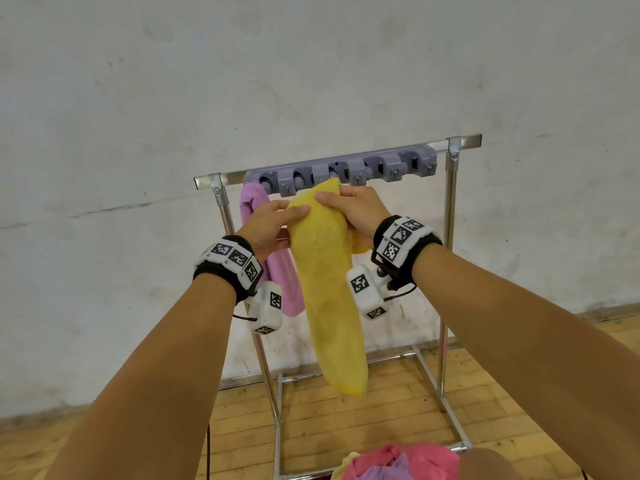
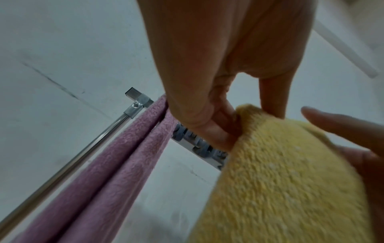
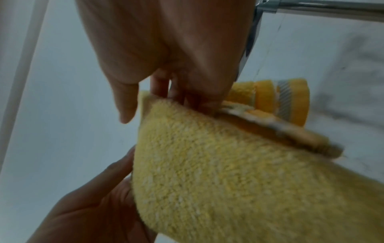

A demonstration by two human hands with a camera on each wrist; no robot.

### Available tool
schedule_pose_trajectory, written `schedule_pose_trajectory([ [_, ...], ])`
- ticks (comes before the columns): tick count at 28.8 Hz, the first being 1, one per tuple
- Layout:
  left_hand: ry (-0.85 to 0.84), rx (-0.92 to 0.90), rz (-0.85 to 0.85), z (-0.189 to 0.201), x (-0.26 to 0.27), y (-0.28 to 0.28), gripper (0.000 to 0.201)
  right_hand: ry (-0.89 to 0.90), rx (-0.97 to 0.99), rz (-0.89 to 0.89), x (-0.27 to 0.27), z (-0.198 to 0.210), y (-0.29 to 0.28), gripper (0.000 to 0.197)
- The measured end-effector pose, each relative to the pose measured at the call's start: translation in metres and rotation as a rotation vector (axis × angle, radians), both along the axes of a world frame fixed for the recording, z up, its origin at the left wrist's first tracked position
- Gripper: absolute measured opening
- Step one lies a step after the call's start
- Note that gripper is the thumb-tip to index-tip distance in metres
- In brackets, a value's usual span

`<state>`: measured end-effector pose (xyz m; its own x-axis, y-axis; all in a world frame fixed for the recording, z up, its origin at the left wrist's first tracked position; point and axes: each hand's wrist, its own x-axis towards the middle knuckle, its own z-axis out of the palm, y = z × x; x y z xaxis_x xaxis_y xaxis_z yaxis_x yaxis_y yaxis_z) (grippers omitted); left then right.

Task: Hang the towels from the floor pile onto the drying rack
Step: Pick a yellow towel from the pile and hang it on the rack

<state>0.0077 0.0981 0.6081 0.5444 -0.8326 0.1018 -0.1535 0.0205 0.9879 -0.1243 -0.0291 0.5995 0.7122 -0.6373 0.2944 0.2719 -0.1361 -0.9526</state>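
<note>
A yellow towel (image 1: 329, 289) hangs long in front of the drying rack (image 1: 450, 209), its top end just under the grey clip bar (image 1: 346, 169). My left hand (image 1: 291, 220) grips its upper left edge; in the left wrist view its curled fingers (image 2: 209, 129) pinch the yellow towel (image 2: 280, 180). My right hand (image 1: 332, 199) holds the top from the right, thumb in front. In the right wrist view its fingers (image 3: 187, 97) go behind the yellow towel (image 3: 228, 172). A purple towel (image 1: 277, 271) hangs at the bar's left end.
The floor pile of pink and purple towels (image 1: 398, 460) lies at the bottom edge, by the rack's base frame (image 1: 426, 368). A white wall stands close behind the rack. Several clips to the right on the grey bar hold nothing. The floor is wooden.
</note>
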Motion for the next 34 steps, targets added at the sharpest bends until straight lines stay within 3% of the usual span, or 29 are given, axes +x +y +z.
schedule_pose_trajectory([
  [5,0.025,-0.213,0.117,0.009,-0.004,-0.001,0.036,0.128,0.061,0.189,-0.009,-0.002,0.006,0.038],
  [8,0.011,-0.282,0.128,0.011,0.0,-0.001,0.025,0.191,0.008,0.198,-0.01,-0.006,0.005,0.029],
  [10,0.018,-0.283,0.128,0.011,0.003,0.001,0.02,0.134,-0.005,0.15,-0.009,-0.003,0.003,0.025],
  [13,0.04,-0.24,0.094,0.011,0.0,0.005,0.036,0.049,0.028,0.085,-0.005,0.006,0.0,0.035],
  [15,-0.049,-0.193,0.066,0.01,-0.001,0.006,0.044,0.035,0.032,0.074,-0.002,0.012,0.0,0.034],
  [18,-0.156,-0.129,0.057,0.007,0.001,0.004,0.036,0.05,0.022,0.071,0.001,0.017,0.0,0.03],
  [21,-0.267,-0.084,0.135,0.007,0.006,-0.001,0.025,0.077,0.02,0.065,0.0,0.018,0.0,0.035],
  [24,-0.347,-0.101,0.221,0.008,0.012,-0.004,0.027,0.133,0.04,0.083,-0.003,0.015,-0.001,0.043],
  [28,-0.47,-0.11,0.289,0.01,0.013,-0.001,0.034,0.169,0.005,0.107,-0.008,0.012,-0.002,0.032],
  [34,-0.505,-0.116,0.131,0.021,0.006,0.005,0.034,0.121,-0.001,0.121,0.003,0.018,0.002,0.036],
])
